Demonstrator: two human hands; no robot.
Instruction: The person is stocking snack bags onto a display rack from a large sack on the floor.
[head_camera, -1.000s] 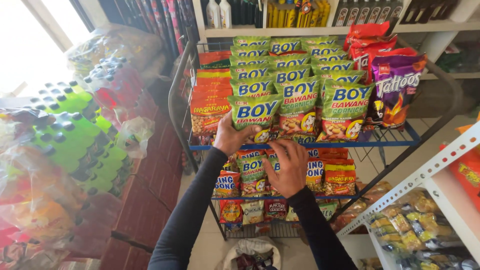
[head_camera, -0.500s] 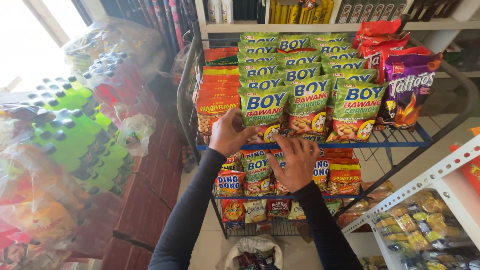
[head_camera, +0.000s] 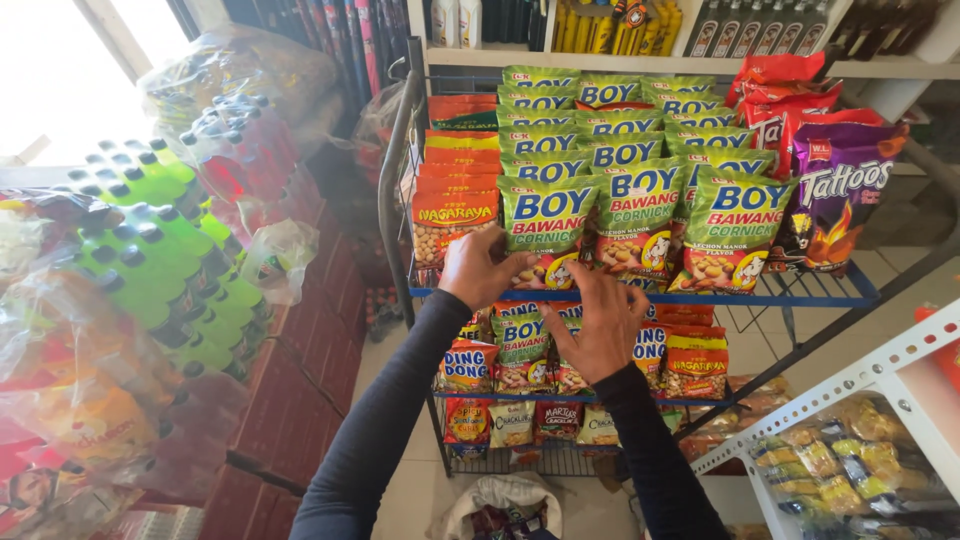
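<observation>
My left hand (head_camera: 480, 268) and right hand (head_camera: 600, 325) are bare; snug black long sleeves (head_camera: 385, 430) cover both arms to the wrists.

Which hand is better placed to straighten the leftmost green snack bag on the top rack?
Left. The left hand already touches the bottom left corner of the leftmost green snack bag; the right hand sits lower, at the blue rack edge below the middle bag.

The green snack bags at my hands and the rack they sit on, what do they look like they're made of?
The green snack bags look like glossy printed plastic film: they crinkle and catch the light. The rack seems to be metal wire, its top shelf coated blue, with dark tubular side rails, though the finish is hard to judge. The left hand and right hand both rest on the front bag's lower edge.
</observation>
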